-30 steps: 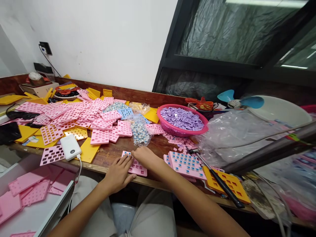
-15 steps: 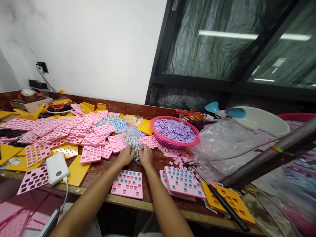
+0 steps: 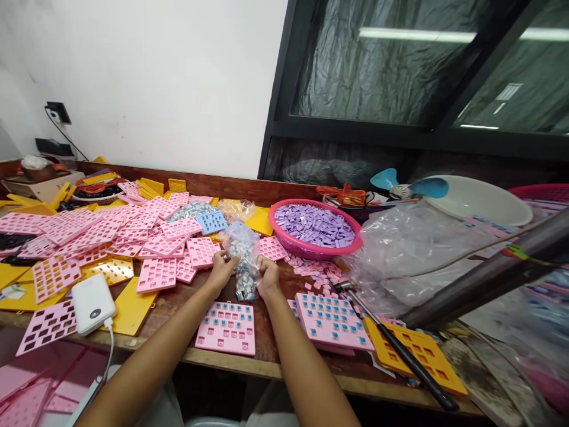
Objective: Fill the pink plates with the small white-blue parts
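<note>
A clear plastic bag of small blue and white parts is between my two hands, above the wooden table. My left hand pinches its left side, and my right hand has its fingers closed on the right side. Just in front of the bag lies a pink plate with square sockets, its upper rows partly filled with blue pieces. To the right, another pink plate with blue pieces rests on top of others. Behind the bag is a blue plate.
Pink plates and yellow plates lie heaped at left, near a white power bank on a cable. A pink basket holds purple tiles. Loose pink tiles, a hammer and a slanting dark bar are at right.
The bag has come up and stands taller between my hands, showing more of its parts. My hands have moved slightly apart. The camera view has shifted a little.
</note>
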A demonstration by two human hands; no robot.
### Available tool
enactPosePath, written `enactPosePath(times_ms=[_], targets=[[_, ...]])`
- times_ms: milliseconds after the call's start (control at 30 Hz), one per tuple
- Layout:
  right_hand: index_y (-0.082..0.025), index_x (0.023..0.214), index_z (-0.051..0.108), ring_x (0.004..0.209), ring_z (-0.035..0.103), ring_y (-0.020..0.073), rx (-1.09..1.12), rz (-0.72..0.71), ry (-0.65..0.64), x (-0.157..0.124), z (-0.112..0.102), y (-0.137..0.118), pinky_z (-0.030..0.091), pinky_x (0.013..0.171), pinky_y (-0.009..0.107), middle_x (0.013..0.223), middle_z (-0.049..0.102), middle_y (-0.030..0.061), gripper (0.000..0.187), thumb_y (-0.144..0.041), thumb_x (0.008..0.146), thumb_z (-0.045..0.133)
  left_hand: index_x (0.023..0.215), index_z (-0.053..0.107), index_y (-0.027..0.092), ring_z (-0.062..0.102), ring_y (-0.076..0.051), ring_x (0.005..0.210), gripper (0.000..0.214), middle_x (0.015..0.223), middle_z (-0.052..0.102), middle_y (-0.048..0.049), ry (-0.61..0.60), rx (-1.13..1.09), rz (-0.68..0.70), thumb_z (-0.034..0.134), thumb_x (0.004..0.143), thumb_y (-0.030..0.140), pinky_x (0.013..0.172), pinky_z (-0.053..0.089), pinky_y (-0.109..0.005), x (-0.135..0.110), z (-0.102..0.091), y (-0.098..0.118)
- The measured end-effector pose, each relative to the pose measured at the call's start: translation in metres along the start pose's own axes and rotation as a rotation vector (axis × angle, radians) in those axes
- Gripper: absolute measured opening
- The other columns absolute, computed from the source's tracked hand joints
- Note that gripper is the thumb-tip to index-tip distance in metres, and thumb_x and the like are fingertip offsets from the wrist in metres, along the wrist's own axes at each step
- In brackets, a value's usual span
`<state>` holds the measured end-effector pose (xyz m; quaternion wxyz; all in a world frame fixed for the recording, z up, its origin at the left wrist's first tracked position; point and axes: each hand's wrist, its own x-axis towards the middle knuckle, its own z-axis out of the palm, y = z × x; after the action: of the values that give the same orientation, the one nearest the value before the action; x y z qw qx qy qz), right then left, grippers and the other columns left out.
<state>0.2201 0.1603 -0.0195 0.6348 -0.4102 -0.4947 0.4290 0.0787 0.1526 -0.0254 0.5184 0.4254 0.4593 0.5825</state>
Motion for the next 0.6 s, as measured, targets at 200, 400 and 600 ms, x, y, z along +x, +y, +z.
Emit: enactPosePath(times_ms=[200,400,600], targets=[[-0.024,0.042,0.037,0.048,0.033,0.013,-0.04,0.029,-0.122,-0.006,0.002,-0.006,0.028,0.047,0.027,0.047,0.038,-0.0013,0.019,-0.03,0.057,0.046,0.123,0.054,0.02,0.065,-0.02,0.095,0.061,0.114,0.069,-0.0094,-0.017,-0.161,-0.02,0.084,0.072,0.034,0.082,0.05,-0.029,0.009,-0.003,0.009],[-0.021,0.068,0.061,0.071,0.055,0.0202,-0.165,0.039,0.129,-0.001,0.004,0.003,0.043,0.063,0.029,0.068,0.061,0.0015,0.021,-0.042,0.074,0.059,0.099,0.067,0.019,0.062,-0.013,0.08,0.032,0.095,0.071,-0.0013,-0.117,-0.28,0.025,0.074,0.067,0.019,0.074,0.048,-0.024,0.009,-0.006,0.016],[-0.021,0.12,0.062,0.106,0.063,0.0273,-0.137,0.088,0.178,0.007,0.005,0.012,0.051,0.087,0.035,0.114,0.07,0.0095,0.063,-0.051,0.067,0.079,0.082,0.062,0.019,0.06,-0.011,0.072,0.025,0.084,0.067,0.0026,-0.237,-0.362,0.076,0.075,0.062,0.014,0.069,0.047,-0.022,-0.001,-0.006,0.028]])
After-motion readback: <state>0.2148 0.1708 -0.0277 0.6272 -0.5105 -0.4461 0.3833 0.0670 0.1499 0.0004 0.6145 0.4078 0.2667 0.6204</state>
